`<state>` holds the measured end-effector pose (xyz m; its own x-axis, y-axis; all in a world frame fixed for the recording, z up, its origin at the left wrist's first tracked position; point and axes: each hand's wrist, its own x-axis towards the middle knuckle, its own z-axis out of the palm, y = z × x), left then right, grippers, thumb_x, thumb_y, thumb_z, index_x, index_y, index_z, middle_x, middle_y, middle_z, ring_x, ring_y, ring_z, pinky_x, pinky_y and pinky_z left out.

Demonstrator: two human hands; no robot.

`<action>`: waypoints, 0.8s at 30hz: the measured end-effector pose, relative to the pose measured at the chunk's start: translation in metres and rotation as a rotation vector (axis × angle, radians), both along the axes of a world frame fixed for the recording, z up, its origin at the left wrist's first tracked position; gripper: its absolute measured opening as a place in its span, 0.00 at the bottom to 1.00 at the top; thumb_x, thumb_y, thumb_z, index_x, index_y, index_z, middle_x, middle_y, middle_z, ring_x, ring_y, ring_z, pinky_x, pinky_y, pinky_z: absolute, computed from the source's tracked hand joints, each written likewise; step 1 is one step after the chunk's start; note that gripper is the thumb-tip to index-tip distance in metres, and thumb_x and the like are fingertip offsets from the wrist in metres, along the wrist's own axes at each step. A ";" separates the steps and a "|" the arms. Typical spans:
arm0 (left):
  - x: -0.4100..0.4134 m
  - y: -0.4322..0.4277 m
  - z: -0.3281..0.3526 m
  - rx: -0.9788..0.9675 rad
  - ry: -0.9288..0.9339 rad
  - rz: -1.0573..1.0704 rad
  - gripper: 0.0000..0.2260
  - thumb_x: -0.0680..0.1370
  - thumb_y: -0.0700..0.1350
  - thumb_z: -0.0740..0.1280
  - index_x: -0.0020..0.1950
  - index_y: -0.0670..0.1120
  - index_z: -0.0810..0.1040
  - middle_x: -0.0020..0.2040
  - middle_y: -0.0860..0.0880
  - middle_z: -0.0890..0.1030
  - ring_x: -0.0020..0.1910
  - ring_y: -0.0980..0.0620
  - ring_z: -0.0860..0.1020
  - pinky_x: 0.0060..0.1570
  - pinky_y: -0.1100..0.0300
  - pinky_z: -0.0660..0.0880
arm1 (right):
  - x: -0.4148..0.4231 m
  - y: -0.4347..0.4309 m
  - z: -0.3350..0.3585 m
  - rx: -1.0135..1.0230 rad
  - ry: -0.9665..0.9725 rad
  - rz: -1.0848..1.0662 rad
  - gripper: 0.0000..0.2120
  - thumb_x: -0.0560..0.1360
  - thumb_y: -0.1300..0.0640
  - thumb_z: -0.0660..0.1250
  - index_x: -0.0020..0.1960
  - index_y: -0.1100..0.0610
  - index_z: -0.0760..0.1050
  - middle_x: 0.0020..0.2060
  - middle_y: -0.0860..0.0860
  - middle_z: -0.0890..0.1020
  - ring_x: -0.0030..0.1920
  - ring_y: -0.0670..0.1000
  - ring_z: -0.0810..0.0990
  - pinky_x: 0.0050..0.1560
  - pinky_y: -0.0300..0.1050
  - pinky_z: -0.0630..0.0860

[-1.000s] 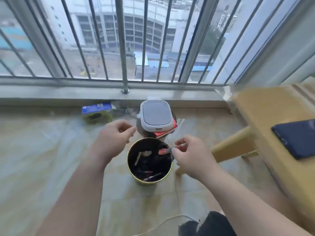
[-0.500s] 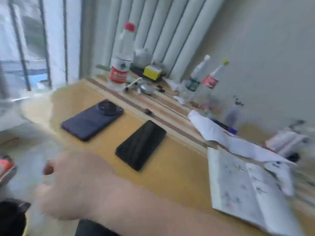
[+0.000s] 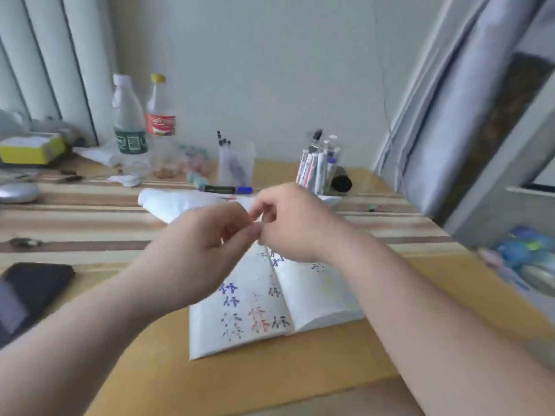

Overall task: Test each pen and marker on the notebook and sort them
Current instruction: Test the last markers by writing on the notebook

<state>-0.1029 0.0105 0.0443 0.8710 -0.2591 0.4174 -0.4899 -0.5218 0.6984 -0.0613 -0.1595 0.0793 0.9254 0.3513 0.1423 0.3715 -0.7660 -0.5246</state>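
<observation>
Wooden striped desk (image 3: pixel 90 211) bears an open notebook (image 3: pixel 255 319) below a grey wall (image 3: pixel 270 70).

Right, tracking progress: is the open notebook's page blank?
No, the notebook carries blue, red and black test marks on its left page.

Nothing legible; notebook (image 3: pixel 240 334) scrawls and the red bottle label (image 3: pixel 160 124) too blurred.

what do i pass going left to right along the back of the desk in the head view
yellow box → green-label bottle → red-label bottle → clear cup of pens → cup of markers
</observation>
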 end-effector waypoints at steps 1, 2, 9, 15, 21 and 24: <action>0.012 -0.018 -0.003 0.059 0.007 -0.035 0.07 0.78 0.54 0.65 0.42 0.55 0.78 0.37 0.58 0.80 0.39 0.60 0.78 0.37 0.69 0.71 | 0.011 -0.017 -0.002 -0.028 0.006 -0.046 0.05 0.75 0.59 0.68 0.44 0.51 0.81 0.35 0.45 0.81 0.33 0.45 0.79 0.32 0.40 0.73; 0.029 -0.034 -0.011 0.118 0.063 -0.051 0.05 0.79 0.52 0.65 0.46 0.55 0.79 0.40 0.59 0.81 0.42 0.62 0.78 0.40 0.71 0.71 | 0.023 -0.034 -0.003 -0.033 0.007 -0.088 0.05 0.76 0.58 0.68 0.44 0.51 0.81 0.35 0.46 0.82 0.34 0.46 0.81 0.33 0.41 0.76; 0.116 -0.101 -0.053 0.274 0.449 -0.054 0.26 0.83 0.63 0.54 0.79 0.56 0.62 0.73 0.54 0.72 0.69 0.50 0.72 0.67 0.55 0.67 | 0.080 -0.098 -0.034 0.104 0.008 -0.201 0.05 0.76 0.56 0.69 0.41 0.49 0.80 0.36 0.49 0.85 0.36 0.48 0.84 0.45 0.52 0.84; 0.131 -0.102 -0.075 -0.226 0.476 0.119 0.21 0.81 0.66 0.56 0.60 0.54 0.80 0.52 0.54 0.84 0.54 0.53 0.80 0.58 0.55 0.73 | 0.104 -0.111 -0.063 0.303 -0.011 -0.168 0.07 0.77 0.57 0.69 0.41 0.50 0.81 0.33 0.49 0.85 0.31 0.44 0.82 0.41 0.49 0.83; 0.136 -0.078 -0.083 -0.850 0.714 -0.045 0.30 0.78 0.69 0.58 0.43 0.43 0.80 0.34 0.44 0.78 0.34 0.46 0.76 0.46 0.50 0.71 | 0.116 -0.112 -0.080 0.706 0.065 -0.237 0.10 0.80 0.56 0.66 0.43 0.60 0.80 0.31 0.52 0.83 0.29 0.48 0.78 0.28 0.39 0.70; 0.144 -0.048 -0.079 -0.952 0.739 -0.177 0.35 0.78 0.70 0.53 0.41 0.39 0.78 0.27 0.44 0.68 0.29 0.46 0.68 0.47 0.48 0.66 | 0.108 -0.099 -0.081 0.697 0.141 -0.222 0.10 0.80 0.57 0.65 0.46 0.62 0.79 0.31 0.52 0.81 0.30 0.50 0.77 0.28 0.43 0.70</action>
